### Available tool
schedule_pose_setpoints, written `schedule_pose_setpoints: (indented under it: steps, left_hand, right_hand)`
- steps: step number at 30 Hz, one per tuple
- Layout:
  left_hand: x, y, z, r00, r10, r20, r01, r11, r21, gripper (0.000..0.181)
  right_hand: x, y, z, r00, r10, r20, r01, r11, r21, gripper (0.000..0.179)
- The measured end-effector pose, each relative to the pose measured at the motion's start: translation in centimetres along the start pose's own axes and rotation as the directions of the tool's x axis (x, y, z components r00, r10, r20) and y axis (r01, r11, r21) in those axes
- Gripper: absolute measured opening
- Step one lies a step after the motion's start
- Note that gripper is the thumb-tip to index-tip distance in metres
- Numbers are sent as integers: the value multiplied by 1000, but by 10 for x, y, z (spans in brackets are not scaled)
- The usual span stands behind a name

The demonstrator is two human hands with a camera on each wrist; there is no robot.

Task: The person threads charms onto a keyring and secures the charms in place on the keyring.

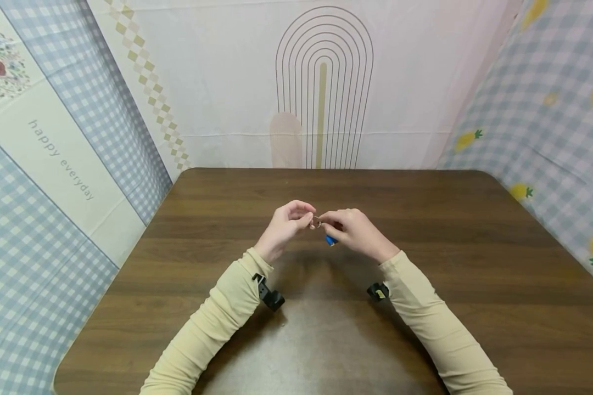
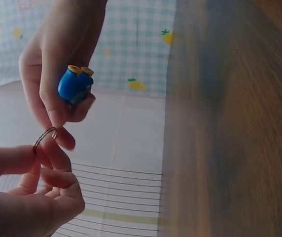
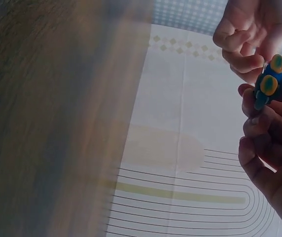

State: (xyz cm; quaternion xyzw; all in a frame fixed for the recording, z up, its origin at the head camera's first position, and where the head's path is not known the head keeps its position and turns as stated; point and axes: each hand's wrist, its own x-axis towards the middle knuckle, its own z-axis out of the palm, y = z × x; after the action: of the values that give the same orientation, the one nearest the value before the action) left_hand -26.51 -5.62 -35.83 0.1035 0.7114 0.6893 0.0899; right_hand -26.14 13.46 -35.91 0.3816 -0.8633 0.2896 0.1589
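Observation:
A thin metal key ring (image 1: 317, 225) is stretched between both hands above the middle of the table. My left hand (image 1: 287, 226) pinches one side of it between thumb and fingers. On the opposite side, thumb and index fingertip of my right hand (image 1: 354, 230) pinch the ring. A small blue figure charm (image 2: 73, 88) with two round yellow ends hangs beneath the right hand in the head view. In the right wrist view the charm (image 3: 269, 85) overlaps the right fingers, and most of the ring is hidden behind it.
The brown wooden table (image 1: 296, 340) extends below both forearms. A white cloth (image 1: 217, 82) with printed arches stands behind its far edge, with checked cloths on both sides. Black wrist cameras (image 1: 269, 293) are strapped over the sleeves.

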Motion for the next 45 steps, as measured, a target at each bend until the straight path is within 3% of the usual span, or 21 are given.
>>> schedule_pose_setpoints:
  steps: [6,10,20,26,33,45]
  left_hand:
    - [-1,2,2,999,-4,41,3,1000,9,29]
    - [0,-1,1,1000,0,-9,0,1000,-21,33]
    - [2,-5,-2,995,14,-100,-24,995,-97,20]
    - [3,-3,-2,997,14,-74,-21,996,-86,18]
    - [1,1,-1,999,-41,-31,37,990,-135,28]
    - [4,-2,-2,993,-52,-101,32,981,-189,22]
  right_hand:
    - [0,0,1,1000,25,14,-25,1000,9,16]
    - [-1,0,1,1000,9,9,-9,1000,2,17]
    - [0,0,1,998,-46,-39,45,999,-30,15]
    - [1,0,1,999,-30,-32,30,999,-25,16]
    - [2,0,2,999,-7,-43,8,1000,9,24]
    - [2,0,0,999,-32,-31,32,999,2,18]
